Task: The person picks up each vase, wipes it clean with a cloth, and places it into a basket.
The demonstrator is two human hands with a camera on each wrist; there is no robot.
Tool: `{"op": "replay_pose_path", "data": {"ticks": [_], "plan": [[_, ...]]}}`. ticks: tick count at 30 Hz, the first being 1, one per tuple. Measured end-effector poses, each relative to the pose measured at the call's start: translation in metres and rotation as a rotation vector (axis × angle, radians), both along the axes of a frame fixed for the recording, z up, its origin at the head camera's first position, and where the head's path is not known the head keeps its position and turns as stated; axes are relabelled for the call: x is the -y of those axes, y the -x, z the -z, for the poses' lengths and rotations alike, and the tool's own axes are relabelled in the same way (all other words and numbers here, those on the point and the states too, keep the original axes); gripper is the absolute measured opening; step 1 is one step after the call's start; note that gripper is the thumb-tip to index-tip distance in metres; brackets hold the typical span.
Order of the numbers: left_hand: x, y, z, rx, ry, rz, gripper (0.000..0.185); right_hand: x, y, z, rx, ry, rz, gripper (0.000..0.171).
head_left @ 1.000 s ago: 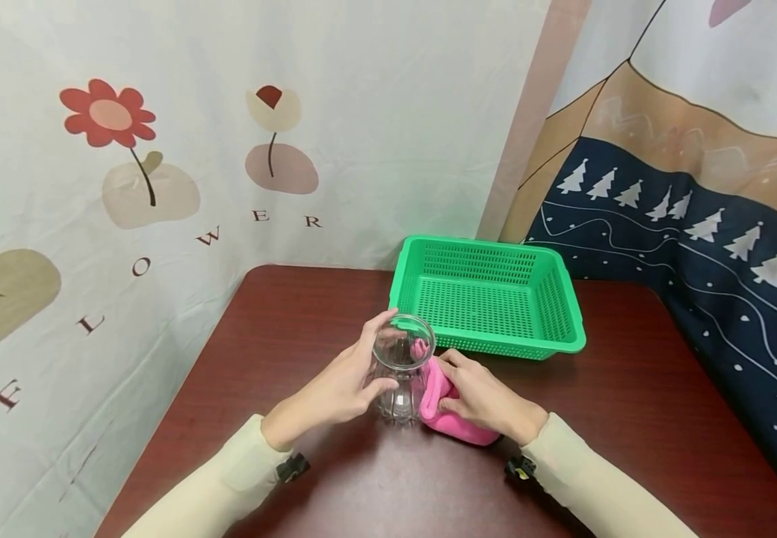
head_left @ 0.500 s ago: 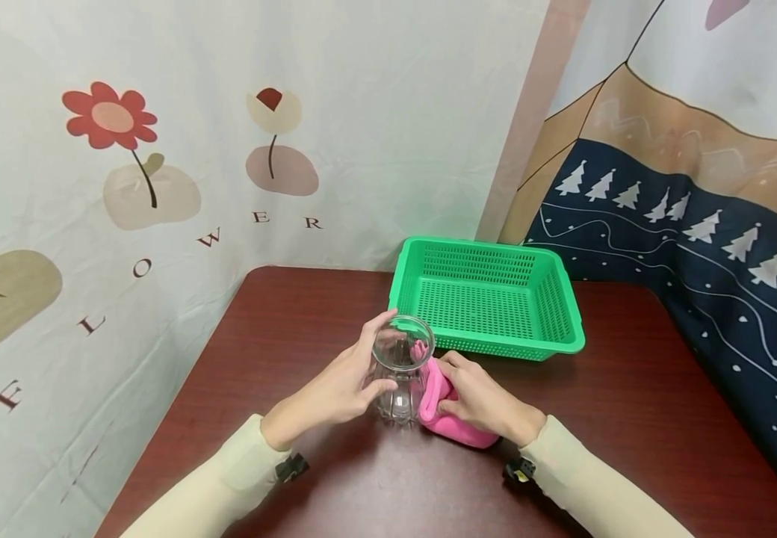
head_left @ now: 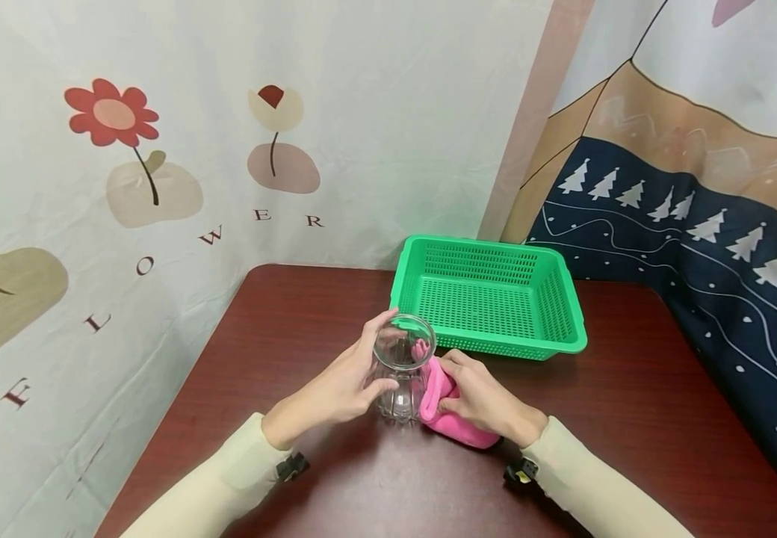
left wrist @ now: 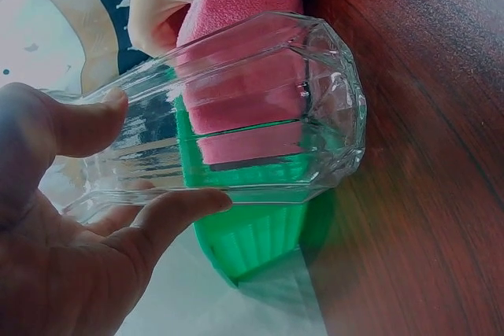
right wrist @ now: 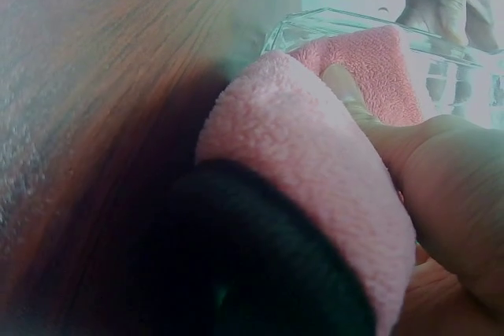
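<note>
In the head view a clear, faceted glass vase (head_left: 402, 404) stands with its round rim upward. My left hand (head_left: 343, 382) grips it from the left, thumb on the near side and fingers round the far side. Pink terry cloth (head_left: 457, 429), folded over, is bunched in my right hand (head_left: 485, 396) and lies against the vase's right side. Through the glass (left wrist: 335, 108) in the left wrist view the cloth's flat fold shows. The right wrist view has my right thumb pressing the cloth (right wrist: 362, 68) near the glass; the other fingers are mostly hidden.
A green perforated basket (head_left: 479, 306) stands just behind the vase and cloth, toward the back of the dark red wooden table (head_left: 281, 317). Printed curtains (head_left: 375, 127) hang along the back and right side. Dark wrist straps sit at both sleeves.
Almost nothing differs: both hands, the vase and the cloth keep their places. Only the head view shifts by a few pixels.
</note>
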State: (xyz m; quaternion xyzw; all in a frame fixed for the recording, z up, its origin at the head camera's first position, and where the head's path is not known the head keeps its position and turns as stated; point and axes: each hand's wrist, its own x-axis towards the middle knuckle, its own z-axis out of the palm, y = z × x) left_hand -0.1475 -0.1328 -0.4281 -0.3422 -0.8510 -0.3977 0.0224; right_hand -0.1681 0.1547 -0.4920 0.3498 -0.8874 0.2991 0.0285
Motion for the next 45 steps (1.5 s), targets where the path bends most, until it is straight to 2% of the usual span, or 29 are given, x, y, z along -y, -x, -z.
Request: {"op": "replay_pose_path", "data": {"ticks": [4,13,26,33,45], "plan": [[0.0,-0.001,0.0,-0.001,0.005,-0.014,0.11,0.0,-0.001,-0.001,0.006,0.01,0.011,0.053],[0.0,-0.002,-0.001,0.004,0.015,-0.04,0.111,-0.001,-0.003,-0.002,-0.055,0.03,0.011,0.05],[0.002,0.0,0.002,-0.001,0.014,-0.038,0.113,0.003,-0.006,-0.014,-0.049,0.05,0.043,0.062],[0.003,0.0,0.002,0.017,0.031,-0.044,0.113,0.003,-0.008,-0.019,-0.054,0.076,0.059,0.061],[0.004,0.001,0.003,0.043,-0.002,-0.022,0.111,0.004,-0.01,-0.03,-0.116,0.118,0.047,0.055]]}}
